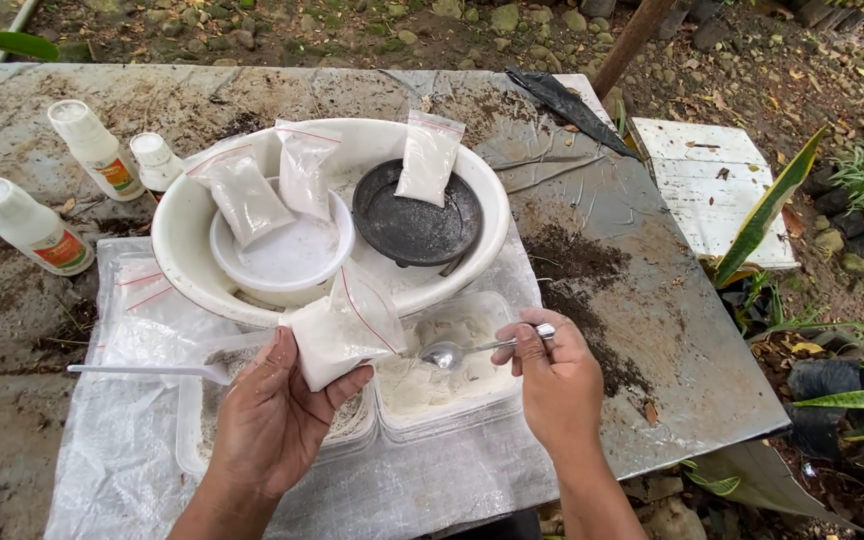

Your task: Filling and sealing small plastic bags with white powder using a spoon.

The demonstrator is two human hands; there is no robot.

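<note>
My left hand (274,420) holds a small clear zip bag (344,330) partly filled with white powder, tilted over two clear plastic tubs. My right hand (555,375) grips a metal spoon (452,353) by its handle, the bowl of the spoon just beside the bag's mouth and above the right tub (452,385), which holds white powder. The left tub (197,440) lies under my left hand, with a white plastic spoon (147,371) resting across it.
A large white basin (184,235) holds a smaller white bowl (282,262), a black dish (417,225) and three filled powder bags. Three white bottles (24,225) stand at the left. A metal sheet covers the table; a white board (707,185) and plants lie at the right.
</note>
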